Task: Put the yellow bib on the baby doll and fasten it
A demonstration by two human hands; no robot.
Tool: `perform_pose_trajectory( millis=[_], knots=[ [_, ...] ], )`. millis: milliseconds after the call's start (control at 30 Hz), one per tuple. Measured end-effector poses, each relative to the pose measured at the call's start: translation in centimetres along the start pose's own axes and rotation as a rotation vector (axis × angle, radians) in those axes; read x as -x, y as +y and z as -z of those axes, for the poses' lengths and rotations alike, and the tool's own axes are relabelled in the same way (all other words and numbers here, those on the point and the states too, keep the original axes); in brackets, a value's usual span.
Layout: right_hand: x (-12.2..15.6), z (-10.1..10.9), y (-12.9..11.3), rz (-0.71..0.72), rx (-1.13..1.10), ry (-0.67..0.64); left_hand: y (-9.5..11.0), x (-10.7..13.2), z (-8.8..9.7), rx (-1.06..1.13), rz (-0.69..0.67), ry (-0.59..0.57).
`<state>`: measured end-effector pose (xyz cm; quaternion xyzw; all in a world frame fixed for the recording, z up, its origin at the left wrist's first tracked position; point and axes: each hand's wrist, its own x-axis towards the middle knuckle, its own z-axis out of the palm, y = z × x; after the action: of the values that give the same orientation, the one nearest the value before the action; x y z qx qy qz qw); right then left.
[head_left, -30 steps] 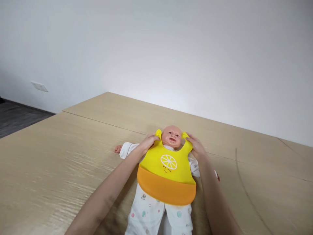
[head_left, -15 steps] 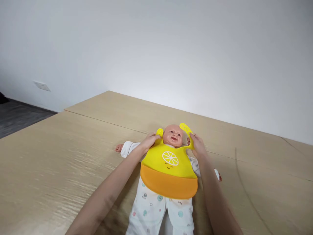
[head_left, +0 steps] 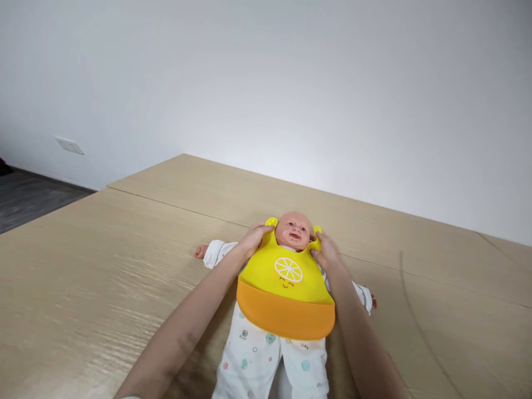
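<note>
A baby doll (head_left: 294, 226) in white patterned clothes lies on its back, arms spread. Over its chest rests a yellow bib (head_left: 266, 271) with an orange lower pocket, a white citrus slice and a small smiling face. My left hand (head_left: 254, 239) is closed on the bib's left neck strap beside the doll's head. On the other side, my right hand (head_left: 326, 250) grips the right strap near the neck, thumb on the bib's upper edge. The strap ends stick up on both sides of the head; what lies behind the neck is hidden.
The doll lies on a light wooden table (head_left: 124, 260) with a seam running across it. A white wall (head_left: 291, 100) stands behind the table's far edge. At the left are a wall plate (head_left: 69, 145) and dark floor (head_left: 37, 194).
My right hand has moved down and inward with the right strap, whose raised end has dropped lower beside the doll's head. My left hand stays almost in place.
</note>
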<state>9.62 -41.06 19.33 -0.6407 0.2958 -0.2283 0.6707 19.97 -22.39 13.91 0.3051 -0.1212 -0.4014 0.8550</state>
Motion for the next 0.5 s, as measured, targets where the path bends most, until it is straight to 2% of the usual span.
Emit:
perform_pose_trajectory(
  millis=[100,167,333,500],
  knots=[
    [-0.2,0.1,0.3,-0.036,-0.038,-0.024,0.3,0.1,-0.2,0.114,0.105,-0.084],
    [-0.2,0.1,0.3,-0.043,-0.063,-0.034,0.4,0.2,-0.2,0.164,0.113,-0.084],
    [-0.2,0.0,0.1,-0.003,-0.117,-0.049,0.6,0.4,-0.5,0.2,0.012,-0.077],
    [-0.2,-0.9,0.0,0.025,-0.096,-0.137,0.7,0.8,-1.3,0.173,-0.059,-0.097]
  ],
)
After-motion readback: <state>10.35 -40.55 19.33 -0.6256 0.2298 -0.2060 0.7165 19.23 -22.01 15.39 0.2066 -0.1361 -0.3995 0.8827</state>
